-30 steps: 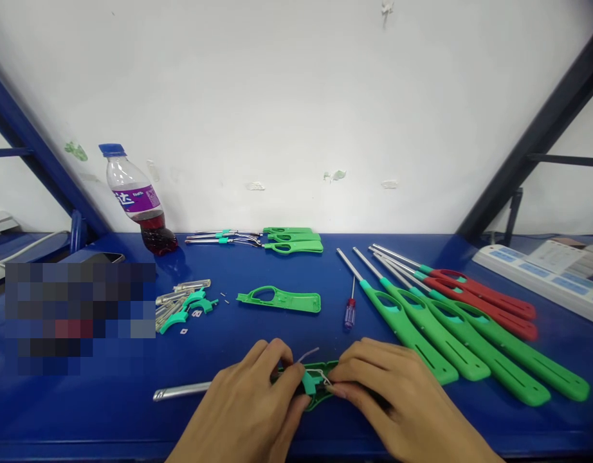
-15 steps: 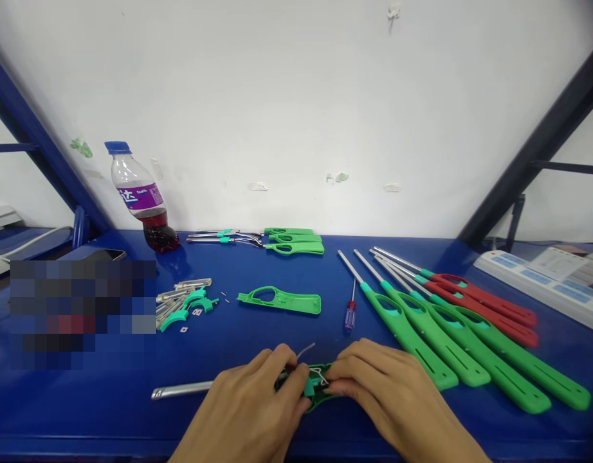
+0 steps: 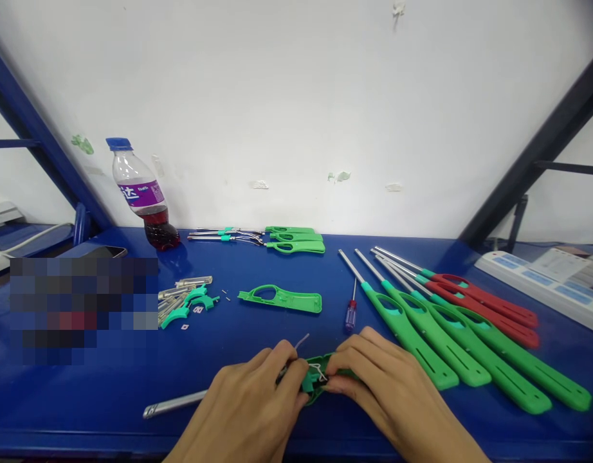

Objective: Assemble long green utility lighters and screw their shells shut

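Close to the table's front edge, a partly assembled green long-nose lighter (image 3: 320,391) lies between my hands, its inside showing teal and white wire parts. Its metal tube (image 3: 173,404) sticks out to the left, tip lower than the handle. My left hand (image 3: 251,392) is closed around the tube end of the handle, and a thin pale wire rises by its fingers. My right hand (image 3: 378,382) pinches at the handle's right part; its fingertips hide what they touch inside. Behind them lies a loose green handle half (image 3: 296,301).
Finished green lighters (image 3: 422,341) and red lighters (image 3: 489,305) lie at right, beside a screwdriver (image 3: 351,315). Clear fuel tubes and teal triggers (image 3: 175,313) are at left. A drink bottle (image 3: 145,199), open lighter halves (image 3: 296,246) and a power strip (image 3: 532,283) stand farther back.
The lighter has turned slightly, its tube tip dropping toward the front edge. Both hands keep hold, with small finger shifts. The other things lie where they were.
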Demonstrator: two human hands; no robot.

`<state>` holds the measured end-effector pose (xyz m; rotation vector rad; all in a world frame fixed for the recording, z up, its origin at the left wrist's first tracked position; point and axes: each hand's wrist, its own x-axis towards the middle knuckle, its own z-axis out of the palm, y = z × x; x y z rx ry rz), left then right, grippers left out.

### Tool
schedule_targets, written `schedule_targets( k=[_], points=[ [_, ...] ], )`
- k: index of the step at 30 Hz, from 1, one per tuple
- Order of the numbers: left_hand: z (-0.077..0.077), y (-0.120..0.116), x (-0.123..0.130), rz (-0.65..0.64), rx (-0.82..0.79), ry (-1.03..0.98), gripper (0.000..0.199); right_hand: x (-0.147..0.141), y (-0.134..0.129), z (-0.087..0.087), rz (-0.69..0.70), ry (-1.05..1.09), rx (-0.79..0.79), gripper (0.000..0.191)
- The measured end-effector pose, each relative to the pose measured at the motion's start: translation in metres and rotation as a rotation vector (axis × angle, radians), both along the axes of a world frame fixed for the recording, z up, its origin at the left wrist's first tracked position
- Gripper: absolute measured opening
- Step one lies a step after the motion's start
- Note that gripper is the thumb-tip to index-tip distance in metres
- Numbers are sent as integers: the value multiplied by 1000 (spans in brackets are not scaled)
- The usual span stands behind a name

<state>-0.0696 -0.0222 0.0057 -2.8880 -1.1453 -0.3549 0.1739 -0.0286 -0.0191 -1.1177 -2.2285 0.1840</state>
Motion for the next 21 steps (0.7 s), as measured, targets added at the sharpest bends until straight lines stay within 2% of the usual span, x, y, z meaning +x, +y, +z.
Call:
schedule_targets(
  k=[6, 14, 21],
  points=[
    [5, 1, 2, 31, -30, -12, 25, 2, -5, 0, -9, 9, -2, 4],
    [3, -3, 2, 40, -13, -2, 25, 4, -3, -5, 31, 23, 65, 15],
    [2, 0, 3, 37, -14, -7, 25, 6, 0, -1, 61, 35, 72, 14]
  ],
)
